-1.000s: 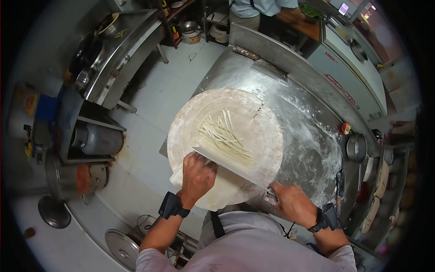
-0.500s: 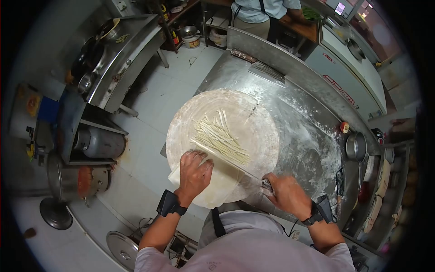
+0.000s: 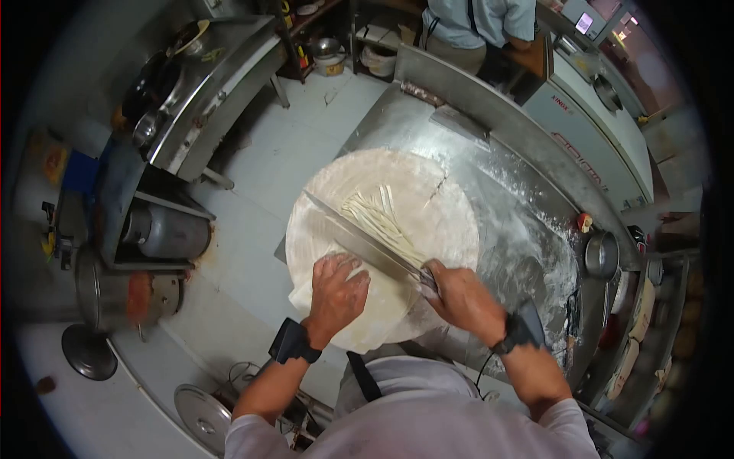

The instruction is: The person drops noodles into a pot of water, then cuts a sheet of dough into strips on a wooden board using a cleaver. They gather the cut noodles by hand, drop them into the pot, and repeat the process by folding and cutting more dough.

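Note:
My right hand [image 3: 465, 302] is wrapped around the handle of a long knife [image 3: 367, 243]. The blade slants up and left across a round, floury board [image 3: 451, 206], between the dough and the strips. Cut noodles [image 3: 382, 218] lie in a loose pile along the blade's far side, partly hidden by it. On the near side is a folded sheet of pale dough [image 3: 378, 306], its left end hanging over the board's edge. My left hand [image 3: 336, 291] rests on this sheet with bent, slightly spread fingers, its fingertips close to the blade.
The board sits on a flour-dusted metal table [image 3: 520, 260] with a raised back edge. A metal saucepan [image 3: 602, 255] stands at the right. Beyond the table is a person in a blue shirt [image 3: 482, 27]. A stove counter [image 3: 222, 84] and a gas cylinder [image 3: 176, 237] are on the left.
My right hand has moved left and up, carrying the knife farther across the board, with more of the blade showing. My left hand stays on the dough. The view has shifted slightly.

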{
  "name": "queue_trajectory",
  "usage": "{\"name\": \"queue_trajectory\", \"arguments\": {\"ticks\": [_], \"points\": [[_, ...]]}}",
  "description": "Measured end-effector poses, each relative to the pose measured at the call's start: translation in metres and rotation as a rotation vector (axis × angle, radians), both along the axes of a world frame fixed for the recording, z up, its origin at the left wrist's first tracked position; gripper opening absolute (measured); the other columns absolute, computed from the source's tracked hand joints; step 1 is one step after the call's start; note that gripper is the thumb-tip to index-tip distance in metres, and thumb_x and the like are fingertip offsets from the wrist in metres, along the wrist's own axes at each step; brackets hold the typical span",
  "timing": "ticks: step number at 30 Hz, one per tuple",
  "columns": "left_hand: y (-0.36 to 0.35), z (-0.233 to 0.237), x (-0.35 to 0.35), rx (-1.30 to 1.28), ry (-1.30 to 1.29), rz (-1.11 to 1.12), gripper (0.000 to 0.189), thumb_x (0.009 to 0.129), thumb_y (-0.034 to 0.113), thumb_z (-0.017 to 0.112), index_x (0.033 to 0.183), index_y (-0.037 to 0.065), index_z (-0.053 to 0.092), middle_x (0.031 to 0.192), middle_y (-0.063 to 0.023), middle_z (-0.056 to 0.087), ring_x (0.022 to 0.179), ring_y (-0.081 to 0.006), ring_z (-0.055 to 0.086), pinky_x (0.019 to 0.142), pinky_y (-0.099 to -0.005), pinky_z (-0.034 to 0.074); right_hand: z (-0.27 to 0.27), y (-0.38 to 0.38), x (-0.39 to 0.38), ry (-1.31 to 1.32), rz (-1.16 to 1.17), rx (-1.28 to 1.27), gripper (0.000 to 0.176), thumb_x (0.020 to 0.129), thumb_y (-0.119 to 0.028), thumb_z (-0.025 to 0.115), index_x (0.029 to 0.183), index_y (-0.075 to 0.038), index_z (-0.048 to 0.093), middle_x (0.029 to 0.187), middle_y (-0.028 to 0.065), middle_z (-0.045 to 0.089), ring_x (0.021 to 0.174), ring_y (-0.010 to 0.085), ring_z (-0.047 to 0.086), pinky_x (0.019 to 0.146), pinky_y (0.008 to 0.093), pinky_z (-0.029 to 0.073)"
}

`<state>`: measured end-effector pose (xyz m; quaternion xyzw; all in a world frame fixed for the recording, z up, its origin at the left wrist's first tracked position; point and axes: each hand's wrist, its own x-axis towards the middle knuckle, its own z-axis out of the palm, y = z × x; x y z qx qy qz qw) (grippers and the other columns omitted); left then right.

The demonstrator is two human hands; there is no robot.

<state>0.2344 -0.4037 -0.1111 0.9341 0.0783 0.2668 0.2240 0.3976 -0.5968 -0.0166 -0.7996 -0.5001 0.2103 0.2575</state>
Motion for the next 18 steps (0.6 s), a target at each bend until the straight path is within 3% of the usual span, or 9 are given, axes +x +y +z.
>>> {"name": "queue_trajectory", "arguments": {"ticks": [3, 10, 12, 15, 18], "points": [[0.002, 0.002, 0.001, 0.001, -0.013, -0.001, 0.014, 0.075, 0.004, 0.076, 0.089, 0.003, 0.074, 0.101, -0.0128, 0.067, 0.105, -0.0337, 0.063, 0.097, -0.0492, 0.046, 0.025, -0.023, -0.003, 0.078, -0.030, -0.190, 0.032, 0.088, -0.014, 0.071, 0.111, 0.003, 0.055, 0.073, 0.0255, 0.064, 0.074, 0.0473, 0.065, 0.066, 0.0520, 0.051], [0.002, 0.002, 0.000, 0.024, -0.055, 0.024, 0.012, 0.073, 0.004, 0.074, 0.085, 0.003, 0.074, 0.097, -0.0131, 0.067, 0.101, -0.0351, 0.062, 0.094, -0.0504, 0.046, 0.033, -0.059, -0.018, 0.021, 0.028, -0.256, 0.028, 0.089, -0.016, 0.073, 0.111, -0.002, 0.062, 0.073, 0.0242, 0.064, 0.073, 0.0453, 0.065, 0.064, 0.0499, 0.051], [0.003, -0.001, -0.003, -0.013, 0.027, 0.005, 0.013, 0.076, 0.007, 0.074, 0.089, 0.005, 0.075, 0.103, -0.0134, 0.067, 0.106, -0.0350, 0.060, 0.097, -0.0512, 0.044, 0.036, -0.061, -0.020, 0.038, 0.063, -0.327, 0.037, 0.083, -0.009, 0.072, 0.115, 0.002, 0.055, 0.072, 0.0231, 0.066, 0.074, 0.0458, 0.066, 0.070, 0.0531, 0.051], [0.002, -0.002, -0.005, -0.022, 0.024, 0.022, 0.011, 0.076, 0.008, 0.073, 0.086, 0.005, 0.075, 0.102, -0.0129, 0.067, 0.105, -0.0345, 0.060, 0.097, -0.0507, 0.043, 0.042, -0.050, -0.024, 0.051, 0.072, -0.372, 0.038, 0.083, -0.010, 0.072, 0.115, 0.002, 0.054, 0.072, 0.0238, 0.065, 0.075, 0.0464, 0.066, 0.070, 0.0537, 0.051], [0.004, 0.005, 0.000, -0.007, -0.011, -0.012, 0.011, 0.073, 0.004, 0.074, 0.084, 0.003, 0.074, 0.097, -0.0127, 0.065, 0.098, -0.0351, 0.061, 0.092, -0.0491, 0.045, 0.006, -0.020, -0.018, 0.054, 0.087, -0.268, 0.036, 0.085, -0.009, 0.071, 0.114, 0.003, 0.054, 0.073, 0.0246, 0.065, 0.075, 0.0475, 0.066, 0.069, 0.0538, 0.051]]}}
